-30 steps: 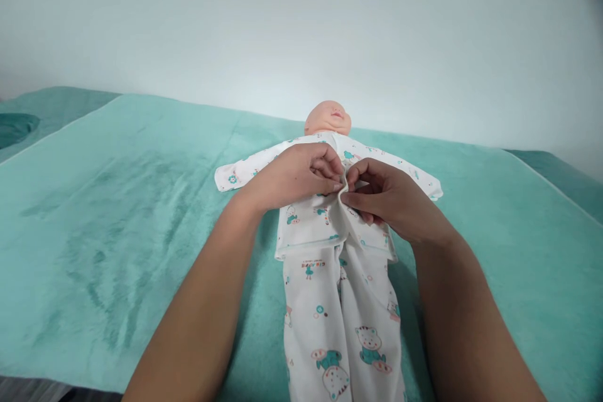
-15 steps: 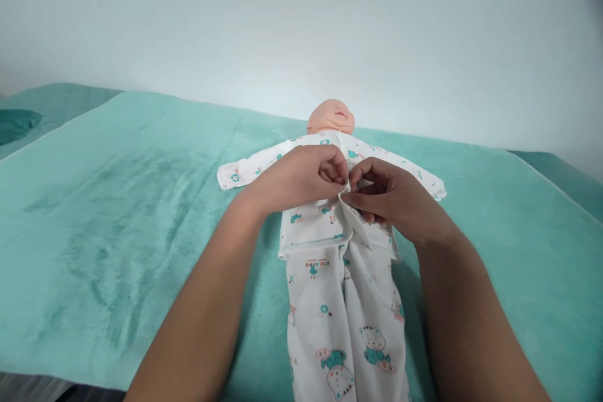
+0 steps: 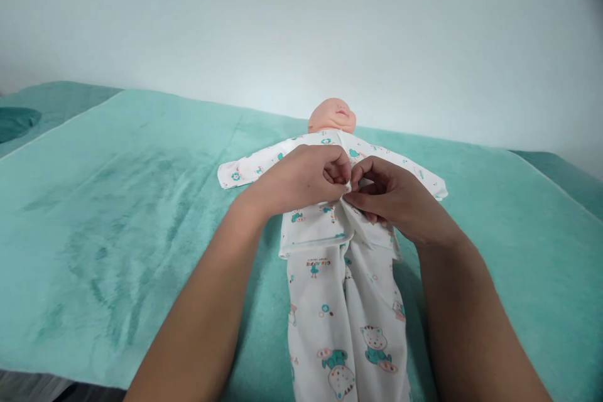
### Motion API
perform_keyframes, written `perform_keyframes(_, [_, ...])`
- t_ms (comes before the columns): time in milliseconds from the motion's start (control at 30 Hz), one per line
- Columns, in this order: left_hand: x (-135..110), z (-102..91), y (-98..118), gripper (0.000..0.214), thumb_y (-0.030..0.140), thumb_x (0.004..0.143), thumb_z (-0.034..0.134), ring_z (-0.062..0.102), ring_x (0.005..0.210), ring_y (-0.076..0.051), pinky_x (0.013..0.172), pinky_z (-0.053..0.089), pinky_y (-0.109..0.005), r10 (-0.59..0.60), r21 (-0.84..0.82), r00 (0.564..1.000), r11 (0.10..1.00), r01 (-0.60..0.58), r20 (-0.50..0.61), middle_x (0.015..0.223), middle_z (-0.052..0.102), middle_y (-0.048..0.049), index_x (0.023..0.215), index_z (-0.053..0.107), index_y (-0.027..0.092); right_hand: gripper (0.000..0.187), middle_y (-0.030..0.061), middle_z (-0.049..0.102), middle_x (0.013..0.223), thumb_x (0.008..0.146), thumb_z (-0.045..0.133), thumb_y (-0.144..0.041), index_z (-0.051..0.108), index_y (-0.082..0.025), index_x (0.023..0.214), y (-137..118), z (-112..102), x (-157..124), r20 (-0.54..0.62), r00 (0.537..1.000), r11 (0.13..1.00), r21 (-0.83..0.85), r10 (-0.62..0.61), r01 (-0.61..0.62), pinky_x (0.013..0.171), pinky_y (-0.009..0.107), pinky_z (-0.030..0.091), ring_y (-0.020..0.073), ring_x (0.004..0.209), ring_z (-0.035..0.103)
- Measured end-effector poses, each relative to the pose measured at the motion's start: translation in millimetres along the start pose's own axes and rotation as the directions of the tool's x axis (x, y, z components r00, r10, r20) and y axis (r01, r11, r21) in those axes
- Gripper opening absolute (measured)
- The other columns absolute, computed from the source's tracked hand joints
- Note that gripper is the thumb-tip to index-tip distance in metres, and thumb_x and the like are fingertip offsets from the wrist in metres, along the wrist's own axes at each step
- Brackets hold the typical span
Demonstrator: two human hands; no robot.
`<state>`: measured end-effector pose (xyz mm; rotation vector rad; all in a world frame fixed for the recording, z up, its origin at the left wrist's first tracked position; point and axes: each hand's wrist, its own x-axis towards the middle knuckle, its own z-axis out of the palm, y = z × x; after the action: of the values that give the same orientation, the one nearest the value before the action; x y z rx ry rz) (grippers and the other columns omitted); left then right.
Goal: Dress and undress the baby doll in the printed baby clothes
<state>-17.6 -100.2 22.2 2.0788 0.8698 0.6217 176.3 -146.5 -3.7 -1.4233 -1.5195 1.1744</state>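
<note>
A baby doll (image 3: 332, 115) lies on its back, head away from me, with its arms spread. It wears a white printed shirt (image 3: 313, 229) and matching trousers (image 3: 325, 320) with bear figures. At the middle of the shirt front, my left hand (image 3: 315, 177) pinches one edge of the shirt between thumb and fingers. Right beside it, my right hand (image 3: 389, 195) is closed on the other edge, its fingertips nearly meeting the left ones. The cloth between them is bunched up slightly. Whether a button or snap is there, the fingers hide.
A soft turquoise cover (image 3: 141, 220) spreads under the doll on both sides. Behind the doll rises a pale wall (image 3: 282, 31). A darker green cloth item (image 3: 19, 124) lies at the far left, and a dark floor strip (image 3: 32, 386) shows at the lower left.
Almost nothing differs. Both hands keep their pinch on the shirt front, with the fingertips shifted very slightly; the whole scene sits a touch differently in view.
</note>
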Motion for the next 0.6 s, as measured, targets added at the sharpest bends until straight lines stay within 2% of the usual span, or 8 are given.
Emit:
perform_keyframes(300, [1.1, 3.3, 0.2, 0.009, 0.018, 0.072, 0.058, 0.057, 0.065, -0.012, 0.054, 0.040, -0.024, 0.035, 0.061, 0.999, 0.998, -0.033, -0.027, 0.071, 0.065, 0.0026, 0.079, 0.062, 0.021, 0.022, -0.0065, 0.050, 0.055, 0.074, 0.073, -0.023, 0.053, -0.023, 0.085, 1.1, -0.3, 0.5, 0.001, 1.000, 1.000, -0.012, 0.003, -0.003, 0.036, 0.019, 0.028, 0.0086, 0.044, 0.047])
perform_keyframes(600, [2.8, 0.3, -2.3, 0.012, 0.020, 0.075, 0.059, 0.062, 0.071, -0.013, 0.059, 0.044, -0.024, -0.013, -0.022, 1.000, 1.000, 0.013, -0.003, 0.078, 0.068, 0.0016, 0.084, 0.066, 0.021, 0.022, -0.0070, 0.047, 0.053, 0.074, 0.073, -0.024, 0.053, -0.023, 0.083, 0.7, -0.3, 1.4, -0.003, 1.000, 1.000, -0.012, 0.002, -0.002, 0.036, 0.020, 0.027, 0.0086, 0.043, 0.046])
